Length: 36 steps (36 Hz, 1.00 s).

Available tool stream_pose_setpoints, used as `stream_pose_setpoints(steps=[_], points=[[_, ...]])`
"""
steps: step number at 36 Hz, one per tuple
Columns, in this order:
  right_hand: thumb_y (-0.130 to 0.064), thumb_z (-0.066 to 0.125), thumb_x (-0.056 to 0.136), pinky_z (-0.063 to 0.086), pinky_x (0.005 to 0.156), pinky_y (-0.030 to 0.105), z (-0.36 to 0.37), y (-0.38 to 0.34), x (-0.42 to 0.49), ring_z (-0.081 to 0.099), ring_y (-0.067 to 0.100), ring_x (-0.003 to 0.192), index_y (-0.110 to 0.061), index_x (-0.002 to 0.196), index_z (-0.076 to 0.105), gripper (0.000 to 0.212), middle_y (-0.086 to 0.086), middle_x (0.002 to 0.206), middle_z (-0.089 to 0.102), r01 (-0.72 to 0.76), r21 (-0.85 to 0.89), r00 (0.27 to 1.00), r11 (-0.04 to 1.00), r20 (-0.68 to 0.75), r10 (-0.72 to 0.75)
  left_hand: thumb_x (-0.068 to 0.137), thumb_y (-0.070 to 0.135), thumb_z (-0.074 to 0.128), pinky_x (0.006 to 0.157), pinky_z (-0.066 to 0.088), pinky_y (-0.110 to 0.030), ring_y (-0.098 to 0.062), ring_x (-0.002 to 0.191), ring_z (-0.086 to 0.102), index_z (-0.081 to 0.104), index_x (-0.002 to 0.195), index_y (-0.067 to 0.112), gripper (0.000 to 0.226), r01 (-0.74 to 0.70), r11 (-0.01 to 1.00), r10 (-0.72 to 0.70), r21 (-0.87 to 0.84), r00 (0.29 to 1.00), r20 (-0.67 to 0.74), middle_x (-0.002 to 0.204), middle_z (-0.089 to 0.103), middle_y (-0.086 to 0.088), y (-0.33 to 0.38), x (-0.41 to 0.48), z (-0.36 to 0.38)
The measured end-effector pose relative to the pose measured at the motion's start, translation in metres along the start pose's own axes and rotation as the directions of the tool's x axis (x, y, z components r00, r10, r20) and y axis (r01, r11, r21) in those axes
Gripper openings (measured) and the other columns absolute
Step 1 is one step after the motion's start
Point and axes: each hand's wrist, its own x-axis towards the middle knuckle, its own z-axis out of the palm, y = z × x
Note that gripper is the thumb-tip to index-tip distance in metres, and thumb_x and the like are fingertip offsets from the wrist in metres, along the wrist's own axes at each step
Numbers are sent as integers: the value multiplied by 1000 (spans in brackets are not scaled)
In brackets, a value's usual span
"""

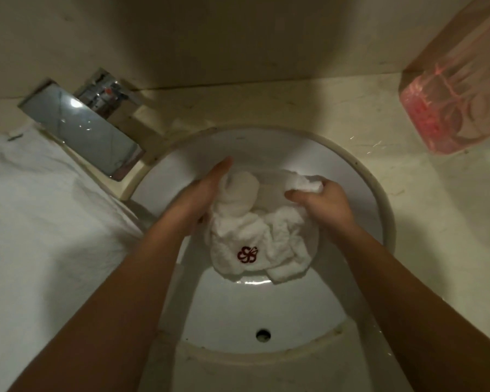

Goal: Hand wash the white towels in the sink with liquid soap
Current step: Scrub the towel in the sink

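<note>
From the head camera, a round white sink (252, 306) sat set into a beige marble countertop (337, 103). A crumpled white towel (255, 239) lay in the bottom of the basin, with a dark red flower emblem (247, 254) facing up on its near fold. Both bare forearms reached down into the basin.

The left hand (207, 190) lay with its fingers straight, pressed flat against the left side of a rolled-up part of the towel. The right hand (323, 202) had its fingers curled round a bunched corner of the same towel, gripping it just above the rest of the cloth.

An overflow hole (263, 334) showed in the near wall of the basin. A square chrome faucet (91, 128) stood at the sink's far-left edge. A second towel (40, 207), also white with a red emblem at its edge, lay spread on the counter to the left, just beside the faucet. A clear soap dispenser (447, 108) holding pink liquid hung at the upper right, well apart from the hands.
</note>
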Motion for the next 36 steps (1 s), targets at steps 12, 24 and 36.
stream_pose_setpoints(steps=[12, 24, 36], points=[[-19, 91, 80, 59, 99, 63, -11, -15, -7, 79, 39, 101, -8, 125, 73, 49, 19, 110, 80, -289, 152, 896, 945, 391, 211, 60, 52, 96, 68, 66, -36, -30, 98, 80, 63, 134, 6, 93, 52, 950, -3, -307, 988, 157, 113, 79, -16, 8, -14, 9], [2, 66, 97, 60, 77, 32, -6, -12, -4, 73, 21, 98, -14, 126, 62, 33, 7, 111, 73, 77, 272, 995, 959, -76, -58, 97, 45, 74, 90, 64, -44, -25, 103, 78, 67, 135, 13, 51, -150, 927, 127, -343, 988, -89, 116, 80, -8, 4, -14, 5], [-42, 45, 112, 55, 78, 31, 56, -58, -46, 70, 16, 94, -19, 123, 58, 29, 0, 104, 71, 88, 285, 994, 955, -92, -64, 112, 58, 19, 87, 58, -34, -22, 88, 76, 76, 92, 8, 79, -351, 934, 339, -65, 929, -151, 89, 80, -9, 15, -43, 91]])
